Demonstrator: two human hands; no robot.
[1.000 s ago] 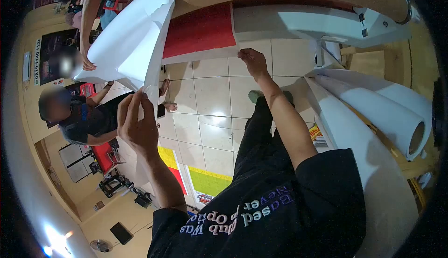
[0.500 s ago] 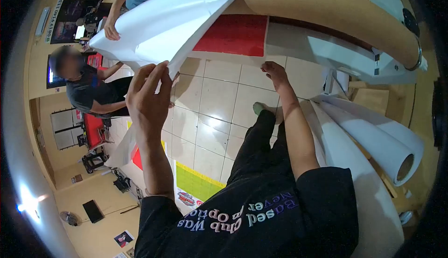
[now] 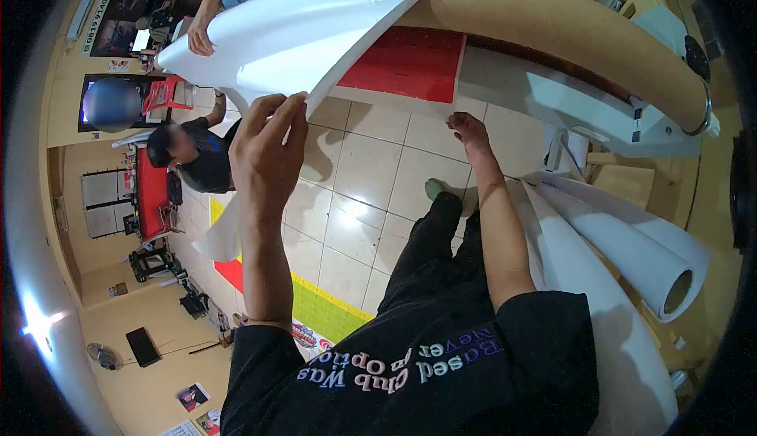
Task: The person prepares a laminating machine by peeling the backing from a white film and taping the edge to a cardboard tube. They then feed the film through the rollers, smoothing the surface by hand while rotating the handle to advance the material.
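Note:
My left hand (image 3: pixel 270 140) pinches the lower edge of a large glossy white sheet (image 3: pixel 307 34) between thumb and fingers. That sheet drapes from a long brown roll (image 3: pixel 544 10) across the top of the head view. A second person's hand (image 3: pixel 200 40) holds the sheet's far left side. My right hand (image 3: pixel 468 132) hangs over the tiled floor with its fingers curled in, apart from the sheet; whatever may be inside them is hidden. Just above it is the corner of a red panel (image 3: pixel 410 65), which shows below the sheet and the roll.
White rolls (image 3: pixel 623 239) lean at my right side. A yellow-green and red printed banner (image 3: pixel 327 298) lies on the floor at my left. Beyond it, a person in a dark shirt (image 3: pixel 206 160) bends low. A grey machine body (image 3: pixel 544 89) runs beneath the brown roll.
The dark-shirted person at the left has bent down lower. The view has shifted slightly, and my left hand keeps its pinch on the sheet. My right hand stays curled.

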